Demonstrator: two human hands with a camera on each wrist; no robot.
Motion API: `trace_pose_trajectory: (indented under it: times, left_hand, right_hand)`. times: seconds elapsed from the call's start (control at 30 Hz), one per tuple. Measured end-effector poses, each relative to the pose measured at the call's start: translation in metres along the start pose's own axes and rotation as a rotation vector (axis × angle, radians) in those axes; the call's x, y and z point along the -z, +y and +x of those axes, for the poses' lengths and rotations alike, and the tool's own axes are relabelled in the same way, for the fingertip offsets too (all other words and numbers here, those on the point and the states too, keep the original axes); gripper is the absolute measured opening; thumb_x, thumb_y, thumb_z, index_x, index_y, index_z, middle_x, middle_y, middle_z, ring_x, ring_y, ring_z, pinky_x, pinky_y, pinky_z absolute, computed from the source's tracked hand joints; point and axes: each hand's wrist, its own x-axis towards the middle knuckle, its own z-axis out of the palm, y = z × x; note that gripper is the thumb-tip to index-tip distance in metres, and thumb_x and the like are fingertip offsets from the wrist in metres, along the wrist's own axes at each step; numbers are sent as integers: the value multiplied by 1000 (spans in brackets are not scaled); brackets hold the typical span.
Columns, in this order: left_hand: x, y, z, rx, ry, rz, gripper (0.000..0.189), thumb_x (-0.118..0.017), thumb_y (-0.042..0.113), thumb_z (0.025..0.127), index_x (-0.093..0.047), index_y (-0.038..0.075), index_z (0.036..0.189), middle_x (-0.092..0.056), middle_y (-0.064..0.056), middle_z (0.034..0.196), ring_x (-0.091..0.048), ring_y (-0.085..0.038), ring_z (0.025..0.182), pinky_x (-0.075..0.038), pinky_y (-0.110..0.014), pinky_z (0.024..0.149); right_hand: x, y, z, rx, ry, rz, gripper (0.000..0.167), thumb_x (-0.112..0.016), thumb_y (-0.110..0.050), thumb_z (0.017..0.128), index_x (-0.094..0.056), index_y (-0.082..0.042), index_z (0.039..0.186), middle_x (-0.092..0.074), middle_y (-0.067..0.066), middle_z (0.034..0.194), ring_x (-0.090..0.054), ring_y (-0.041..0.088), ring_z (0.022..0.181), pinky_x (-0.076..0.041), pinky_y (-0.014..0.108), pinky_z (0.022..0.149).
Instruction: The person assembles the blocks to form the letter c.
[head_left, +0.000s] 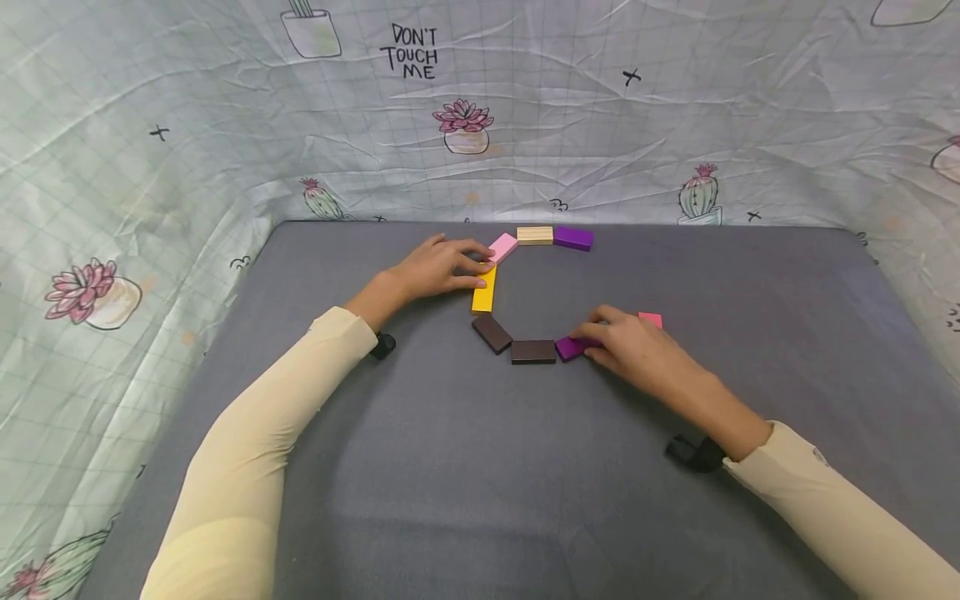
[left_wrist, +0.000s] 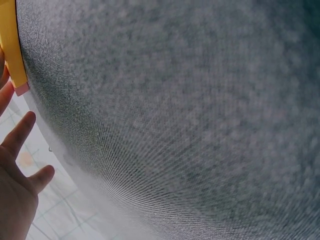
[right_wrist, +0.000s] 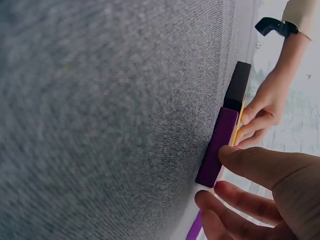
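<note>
My left hand [head_left: 435, 268] reaches in from the left, its fairly straight fingers touching the top of a yellow block [head_left: 484, 293]. One fingertip lies where that block meets a pink block [head_left: 504, 247]. In the left wrist view the other fingers spread apart beside the yellow block [left_wrist: 13, 50]. On the near side, my right hand [head_left: 637, 346] pinches a purple block [head_left: 570, 347] lying on the grey cloth. The right wrist view shows the thumb against the purple block's [right_wrist: 218, 145] face and fingertips at its end. Two dark brown blocks, one straight [head_left: 533, 352] and one slanted [head_left: 492, 332], continue the curve.
Beyond the pink block, a natural wood block [head_left: 535, 236] and another purple block [head_left: 573, 239] extend the row along the back. A red-pink block [head_left: 651, 319] is partly hidden behind my right hand. Patterned cloth [head_left: 525, 125] rises behind the grey surface [head_left: 450, 467].
</note>
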Motion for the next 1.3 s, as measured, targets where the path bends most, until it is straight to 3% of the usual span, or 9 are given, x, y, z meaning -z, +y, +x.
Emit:
trace_pose_trajectory:
  times: [0.3,0.57,1.03,1.2,1.3]
  left_hand:
    - [-2,0,1,6,2,12,47,-61,46,100,-63,22,140,-49,6,152,-43,-18,143,-10,-66,120]
    - [-4,-2,1,0,11,13,47,-62,45,100,-63,21,140,-50,5,152,-43,-19,143,-10,-66,120]
    - [-5,-1,1,-2,19,26,48,-62,46,100,-63,22,141,-50,5,151,-44,-20,143,-11,-66,120]
    - [-4,-2,-1,11,16,31,47,-62,45,100,-62,22,141,-50,5,151,-43,-20,143,-10,-66,120]
    - [-4,-2,-1,13,20,32,47,-61,45,100,-62,23,141,-50,5,152,-43,-19,143,-10,-66,120]
  right_hand:
    - [-1,-4,4,81,23,-63,32,-84,-14,85,-76,-10,115,-66,10,112,-63,31,102,-54,47,87]
    - [-10,-18,17,119,-33,-129,39,-84,-29,86,-75,-8,117,-67,10,110,-62,28,98,-54,44,84]
    - [-17,-28,26,70,-43,-168,39,-83,-31,87,-76,-7,117,-70,10,108,-62,29,100,-55,46,86]
    - [-18,-44,44,64,-54,-156,42,-77,-39,92,-74,-7,118,-69,10,112,-61,29,101,-54,44,88]
    - [-24,-55,61,18,-71,-175,47,-74,-46,92,-74,-8,119,-70,9,113,-63,29,101,-55,43,88]
